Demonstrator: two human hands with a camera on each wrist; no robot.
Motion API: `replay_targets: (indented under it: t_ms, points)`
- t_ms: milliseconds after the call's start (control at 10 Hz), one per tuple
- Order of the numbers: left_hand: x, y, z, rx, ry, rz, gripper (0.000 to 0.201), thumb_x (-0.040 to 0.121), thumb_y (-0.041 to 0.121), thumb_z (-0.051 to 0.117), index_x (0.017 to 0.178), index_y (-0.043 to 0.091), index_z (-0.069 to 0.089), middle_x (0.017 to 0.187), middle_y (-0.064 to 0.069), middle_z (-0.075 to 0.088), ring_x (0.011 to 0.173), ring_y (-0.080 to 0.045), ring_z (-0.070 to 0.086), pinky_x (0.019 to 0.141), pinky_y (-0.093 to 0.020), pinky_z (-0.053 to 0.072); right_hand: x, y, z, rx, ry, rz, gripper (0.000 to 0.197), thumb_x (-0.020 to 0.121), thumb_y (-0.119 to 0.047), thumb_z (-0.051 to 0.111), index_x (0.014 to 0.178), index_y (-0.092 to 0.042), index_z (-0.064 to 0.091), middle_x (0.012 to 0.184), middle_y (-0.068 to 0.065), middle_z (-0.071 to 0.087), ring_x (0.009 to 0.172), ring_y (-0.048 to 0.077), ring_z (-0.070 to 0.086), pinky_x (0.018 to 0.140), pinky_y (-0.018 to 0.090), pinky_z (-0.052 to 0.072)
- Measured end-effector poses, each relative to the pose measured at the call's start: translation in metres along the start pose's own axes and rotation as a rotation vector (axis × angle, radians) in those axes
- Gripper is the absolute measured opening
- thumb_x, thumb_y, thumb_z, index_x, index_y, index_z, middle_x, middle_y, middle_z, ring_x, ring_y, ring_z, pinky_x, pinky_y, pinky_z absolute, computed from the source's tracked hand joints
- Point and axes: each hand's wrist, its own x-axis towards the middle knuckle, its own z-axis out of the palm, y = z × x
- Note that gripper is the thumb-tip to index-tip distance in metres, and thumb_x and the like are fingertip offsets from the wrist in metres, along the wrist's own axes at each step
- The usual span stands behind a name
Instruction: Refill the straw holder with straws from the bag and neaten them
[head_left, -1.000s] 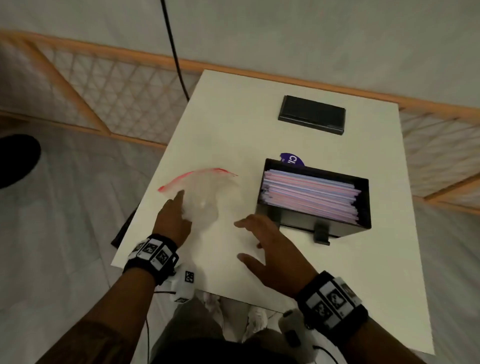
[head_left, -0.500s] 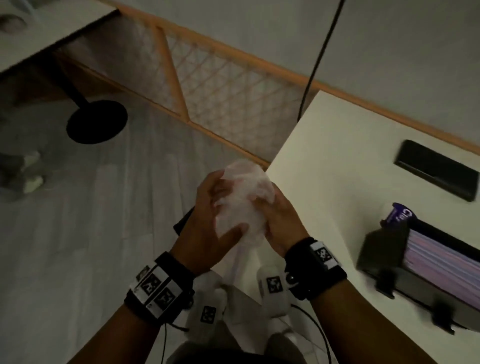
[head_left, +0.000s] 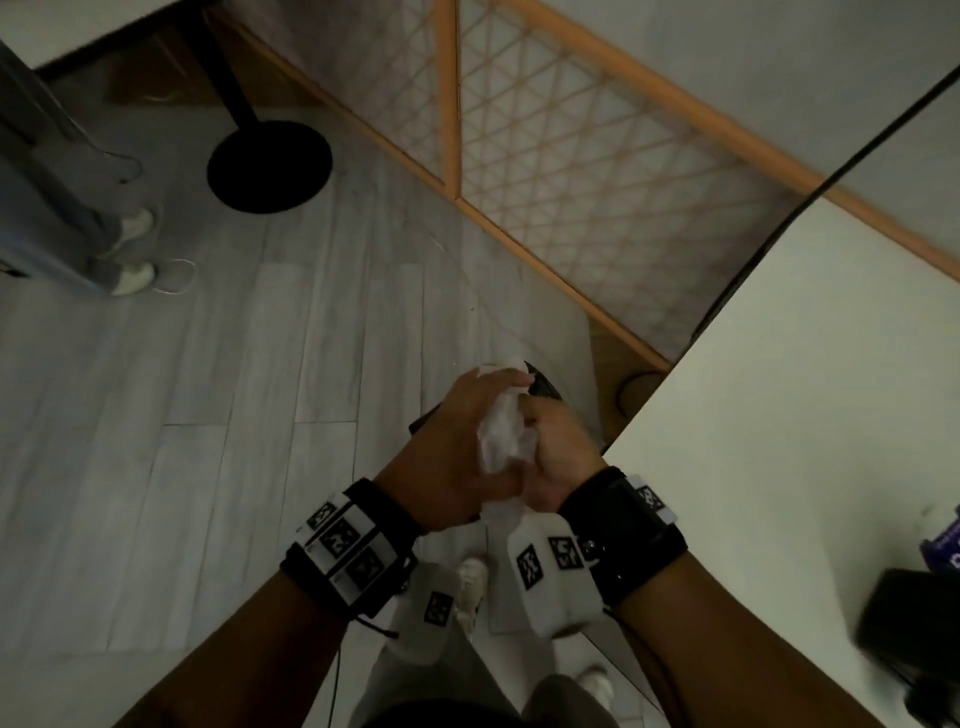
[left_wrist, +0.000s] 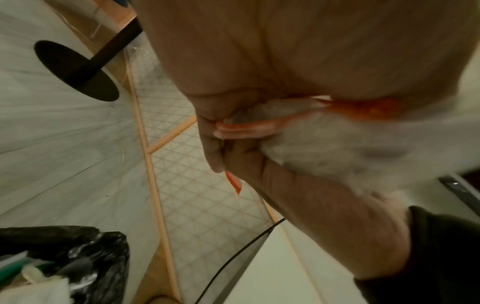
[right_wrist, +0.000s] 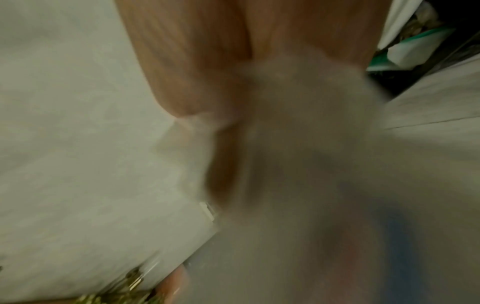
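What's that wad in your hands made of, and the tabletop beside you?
Bag: thin, translucent plastic film by the look; it crumples into soft creases, and the left wrist view shows a red zip strip. Table: smooth matte off-white top, probably laminate; the core is not visible.

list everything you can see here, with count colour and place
plastic bag: one, clear with red strip, crumpled between both hands
table: one, white, right
straw holder: one, black, table's right edge, partly cut off
bin liner: one, black, on floor, holding rubbish
stool base: one, black, round, upper left floor
lattice fence: one, orange frame, along the wall
cable: one, black, past table's far corner
left hand: grips the bag
right hand: grips the bag
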Motion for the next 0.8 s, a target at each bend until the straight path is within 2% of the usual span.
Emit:
replay_targets:
  t_ms: [100,200,300,400,500,600,700,800]
  points:
    - [0.025,-0.037,0.001,0.067,0.083,-0.126,0.049,0.089,0.015,0.069,0.135,0.012,0.051,0.128,-0.003,0.059,0.109,0.005,0.056,0.097,-0.005,0.042,0.020,0.000,-0.009,-0.074,-0.005,0.055,0.035,0.102,-0.028,0.048,0.129,-0.009,0.059,0.120,0.011,0.066,0.106,0.024,0.063,0.091,0.038,0.051]
    - [0.057,-0.097,0.011,0.205,0.073,-0.294,0.055,0.092,0.006,0.062,0.142,0.024,0.045,0.138,0.001,0.055,0.122,-0.010,0.056,0.105,-0.019,0.042,0.024,0.007,-0.045,-0.343,0.018,-0.032,0.031,0.098,-0.043,0.057,0.127,-0.037,0.049,0.128,-0.009,0.061,0.126,0.013,0.054,0.102,0.035,0.040]
    - [0.092,-0.160,0.030,0.303,-0.014,-0.374,0.068,0.093,0.017,0.063,0.153,0.021,0.031,0.154,-0.005,0.043,0.142,-0.024,0.044,0.117,-0.029,0.031,-0.002,0.011,-0.086,-0.537,0.125,-0.169,0.020,0.099,-0.039,0.059,0.119,-0.043,0.060,0.125,-0.010,0.068,0.121,0.015,0.061,0.106,0.039,0.048]
    - [0.119,-0.215,0.055,0.581,-0.134,-0.491,0.091,0.081,0.046,0.067,0.155,0.033,0.016,0.146,-0.009,0.052,0.131,-0.035,0.054,0.108,-0.053,0.045,-0.045,0.013,-0.122,-0.648,0.185,-0.213,0.025,0.099,-0.042,0.056,0.122,-0.036,0.065,0.119,-0.008,0.074,0.115,0.010,0.066,0.103,0.041,0.052]
    - [0.139,-0.268,0.081,0.734,-0.189,-0.506,0.102,0.064,0.072,0.062,0.150,0.038,0.018,0.153,-0.004,0.043,0.136,-0.034,0.049,0.107,-0.060,0.041,-0.090,0.015,-0.147,-0.641,0.287,-0.238,0.030,0.093,-0.037,0.058,0.121,-0.033,0.068,0.112,-0.008,0.076,0.110,0.006,0.069,0.101,0.033,0.051]
    - [0.153,-0.300,0.105,0.858,-0.220,-0.481,0.121,0.053,0.091,0.061,0.153,0.037,0.021,0.162,-0.002,0.028,0.144,-0.032,0.039,0.113,-0.059,0.035,-0.124,0.021,-0.170,-0.635,0.383,-0.230,0.026,0.089,-0.034,0.060,0.111,-0.044,0.070,0.112,-0.008,0.076,0.109,0.006,0.070,0.096,0.027,0.052]
    - [0.147,-0.308,0.126,0.826,-0.251,-0.504,0.105,0.073,0.066,0.072,0.157,0.024,0.025,0.163,-0.011,0.028,0.148,-0.037,0.031,0.119,-0.058,0.026,-0.155,0.025,-0.188,-0.622,0.542,-0.267,0.021,0.088,-0.041,0.064,0.106,-0.048,0.071,0.107,-0.012,0.078,0.103,0.000,0.071,0.089,0.013,0.053]
    - [0.116,-0.327,0.139,0.731,-0.291,-0.593,0.075,0.085,0.045,0.068,0.151,0.023,0.038,0.155,-0.012,0.043,0.140,-0.038,0.045,0.113,-0.056,0.038,-0.191,0.024,-0.205,-0.743,0.765,-0.358,0.042,0.081,-0.069,0.061,0.114,-0.045,0.070,0.105,-0.012,0.079,0.101,0.003,0.073,0.087,0.018,0.056]
